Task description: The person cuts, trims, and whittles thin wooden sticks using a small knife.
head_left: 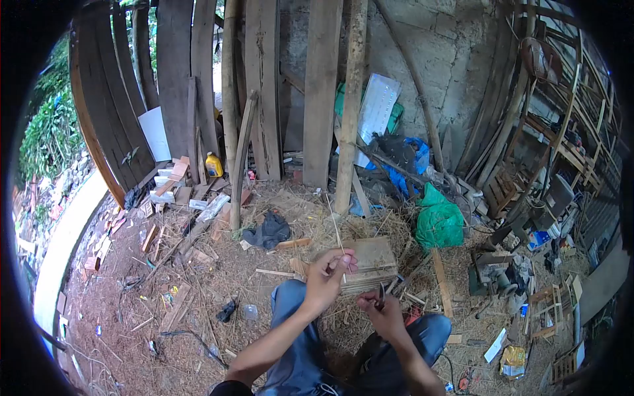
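Observation:
A thin pale strip (335, 223) stands up at a slant from my left hand (328, 276), whose fingers are closed around its lower part. My right hand (383, 313) is closed on a knife with a dark blade (381, 294), a little lower and to the right, apart from the strip. Just beyond my hands lies a wooden block (370, 254) on the ground. The knife's handle is mostly hidden in my right fist.
Planks and poles line the wall behind. A green sack (439, 218) lies to the right of the block, a black cloth (268, 231) to its left. A yellow bottle (213, 165) stands by the planks. Wood scraps cover the ground, and a wooden rack (561, 152) is at the right.

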The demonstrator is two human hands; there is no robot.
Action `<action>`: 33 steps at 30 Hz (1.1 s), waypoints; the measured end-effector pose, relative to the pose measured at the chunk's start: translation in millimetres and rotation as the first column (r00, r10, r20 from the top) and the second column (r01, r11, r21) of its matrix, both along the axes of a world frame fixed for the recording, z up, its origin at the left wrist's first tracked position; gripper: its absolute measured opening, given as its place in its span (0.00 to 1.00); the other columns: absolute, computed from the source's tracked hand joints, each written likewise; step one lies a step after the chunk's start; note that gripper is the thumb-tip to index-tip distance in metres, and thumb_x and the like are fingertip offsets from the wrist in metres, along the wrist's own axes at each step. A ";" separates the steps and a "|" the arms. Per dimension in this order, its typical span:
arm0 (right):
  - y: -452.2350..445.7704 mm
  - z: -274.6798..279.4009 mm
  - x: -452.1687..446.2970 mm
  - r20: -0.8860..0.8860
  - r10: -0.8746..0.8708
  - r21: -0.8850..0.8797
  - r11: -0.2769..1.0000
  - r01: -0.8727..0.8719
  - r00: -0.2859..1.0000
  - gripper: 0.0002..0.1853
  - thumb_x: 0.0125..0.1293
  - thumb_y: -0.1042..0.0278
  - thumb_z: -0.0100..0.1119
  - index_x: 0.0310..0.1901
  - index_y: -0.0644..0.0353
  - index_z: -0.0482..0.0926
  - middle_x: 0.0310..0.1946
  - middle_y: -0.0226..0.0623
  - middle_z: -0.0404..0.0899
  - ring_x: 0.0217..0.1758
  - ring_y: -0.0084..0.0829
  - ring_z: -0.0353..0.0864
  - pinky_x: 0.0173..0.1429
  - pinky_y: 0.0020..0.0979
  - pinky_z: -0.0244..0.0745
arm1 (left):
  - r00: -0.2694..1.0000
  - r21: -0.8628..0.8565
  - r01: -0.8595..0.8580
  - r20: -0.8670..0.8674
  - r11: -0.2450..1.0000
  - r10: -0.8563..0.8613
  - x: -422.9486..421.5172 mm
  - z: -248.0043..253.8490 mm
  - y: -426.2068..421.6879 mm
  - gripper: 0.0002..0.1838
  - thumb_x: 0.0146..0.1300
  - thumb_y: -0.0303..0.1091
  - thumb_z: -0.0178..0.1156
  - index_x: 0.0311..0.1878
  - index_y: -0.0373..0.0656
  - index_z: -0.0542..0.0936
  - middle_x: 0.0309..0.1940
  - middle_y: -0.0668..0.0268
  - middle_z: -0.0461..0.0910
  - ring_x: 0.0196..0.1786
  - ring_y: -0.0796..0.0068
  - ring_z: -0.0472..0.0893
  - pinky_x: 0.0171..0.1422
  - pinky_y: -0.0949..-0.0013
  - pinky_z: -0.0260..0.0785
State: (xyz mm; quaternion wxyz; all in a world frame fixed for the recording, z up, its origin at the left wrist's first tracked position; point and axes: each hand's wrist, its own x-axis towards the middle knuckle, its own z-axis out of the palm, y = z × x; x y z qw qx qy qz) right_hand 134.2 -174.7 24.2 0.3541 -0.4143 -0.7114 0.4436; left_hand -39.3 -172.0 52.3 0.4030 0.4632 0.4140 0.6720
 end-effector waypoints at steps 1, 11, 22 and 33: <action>-2.5 0.2 -1.1 -0.002 0.000 0.005 1.000 0.000 1.000 0.11 0.63 0.64 0.61 0.38 0.64 0.81 0.33 0.34 0.82 0.36 0.22 0.78 0.44 0.27 0.71 | 1.000 0.005 0.000 -0.002 1.000 0.000 1.2 4.7 -0.1 0.12 0.67 0.32 0.55 0.50 0.37 0.75 0.34 0.66 0.78 0.36 0.78 0.78 0.43 0.77 0.70; -1.0 36.6 21.1 -0.495 0.040 -0.247 0.951 -0.184 0.868 0.07 0.73 0.67 0.42 0.44 0.60 0.68 0.20 0.23 0.63 0.19 0.13 0.56 0.23 0.18 0.53 | 0.993 -0.064 0.086 0.092 0.994 -0.080 2.2 32.8 -29.1 0.14 0.67 0.32 0.55 0.53 0.37 0.77 0.25 0.72 0.73 0.23 0.87 0.67 0.26 0.80 0.59; -1.3 86.9 28.1 -0.388 0.314 -0.138 0.910 -0.391 0.867 0.11 0.71 0.68 0.47 0.52 0.58 0.69 0.24 0.28 0.76 0.19 0.11 0.62 0.23 0.17 0.55 | 0.945 -0.132 0.306 -0.078 0.943 -0.318 27.1 35.4 -60.2 0.07 0.67 0.29 0.55 0.43 0.36 0.78 0.28 0.72 0.77 0.25 0.91 0.68 0.27 0.82 0.60; -7.0 74.0 42.9 -0.372 0.131 -0.288 0.925 -0.249 0.919 0.06 0.68 0.69 0.54 0.39 0.62 0.73 0.24 0.29 0.75 0.20 0.12 0.65 0.21 0.16 0.55 | 0.938 -0.013 0.102 -0.332 0.995 -0.101 44.0 26.2 -72.9 0.05 0.62 0.26 0.60 0.39 0.37 0.80 0.28 0.70 0.78 0.29 0.87 0.71 0.31 0.79 0.61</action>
